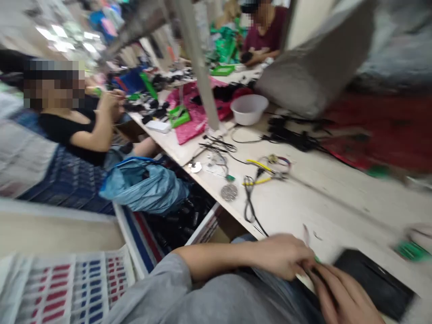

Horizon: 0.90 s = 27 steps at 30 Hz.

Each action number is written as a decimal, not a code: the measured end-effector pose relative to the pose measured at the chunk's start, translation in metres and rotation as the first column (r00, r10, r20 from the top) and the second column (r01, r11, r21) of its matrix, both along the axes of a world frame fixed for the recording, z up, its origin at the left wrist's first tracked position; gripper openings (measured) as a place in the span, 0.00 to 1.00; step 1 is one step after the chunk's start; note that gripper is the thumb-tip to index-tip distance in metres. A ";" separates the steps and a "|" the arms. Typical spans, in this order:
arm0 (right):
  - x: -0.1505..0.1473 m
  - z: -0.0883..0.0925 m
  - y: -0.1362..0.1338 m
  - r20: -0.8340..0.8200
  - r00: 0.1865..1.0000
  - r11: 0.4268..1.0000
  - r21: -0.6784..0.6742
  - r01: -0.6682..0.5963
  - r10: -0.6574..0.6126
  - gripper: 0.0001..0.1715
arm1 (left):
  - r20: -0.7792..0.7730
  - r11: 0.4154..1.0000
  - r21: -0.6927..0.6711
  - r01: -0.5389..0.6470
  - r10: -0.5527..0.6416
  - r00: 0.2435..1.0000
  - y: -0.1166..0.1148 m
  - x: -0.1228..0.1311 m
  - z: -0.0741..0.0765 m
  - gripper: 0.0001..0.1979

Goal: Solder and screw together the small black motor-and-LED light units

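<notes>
My left hand point(286, 256) is closed, its fingertips meeting those of my right hand point(351, 292) at the table's near edge. The right hand's fingers are bent and pressed together. Between them shows a narrow dark thing, mostly hidden by the fingers and blurred, with a speck of green above it. A black cable point(249, 204) lies looped on the table and runs toward my left wrist, where it passes out of sight. Beside my right hand lies a flat black panel-like piece point(374, 281). A thin reddish wire point(306, 235) sticks up just beyond my fingers.
Yellow-handled pliers point(261, 173), a round perforated metal disc point(229, 192) and a white bowl point(249, 109) are on the white table point(324, 193). A green circuit board point(411, 250) lies right. A blue bag point(145, 184) stands left over black parts. Two co-workers sit beyond.
</notes>
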State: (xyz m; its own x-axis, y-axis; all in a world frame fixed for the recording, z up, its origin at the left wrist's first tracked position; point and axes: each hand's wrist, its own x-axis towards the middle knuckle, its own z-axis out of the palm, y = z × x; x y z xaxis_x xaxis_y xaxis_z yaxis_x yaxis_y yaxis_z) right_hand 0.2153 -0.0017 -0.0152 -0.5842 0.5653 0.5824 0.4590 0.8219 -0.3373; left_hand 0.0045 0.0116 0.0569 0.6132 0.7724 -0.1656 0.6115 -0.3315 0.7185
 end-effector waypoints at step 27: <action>-0.028 0.052 -0.004 -0.025 0.996 0.990 -0.113 0.088 -0.091 0.08 | 0.345 0.716 -0.693 -0.087 0.436 0.831 0.023 -0.011 -0.001 0.24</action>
State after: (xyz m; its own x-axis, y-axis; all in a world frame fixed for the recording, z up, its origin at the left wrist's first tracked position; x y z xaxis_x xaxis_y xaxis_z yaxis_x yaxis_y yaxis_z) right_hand 0.1876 -0.0057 0.0373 -0.5115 0.6768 0.5294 0.5173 0.7345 -0.4392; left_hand -0.0064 0.0347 0.0554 0.5332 0.7295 -0.4284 0.1428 0.4215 0.8955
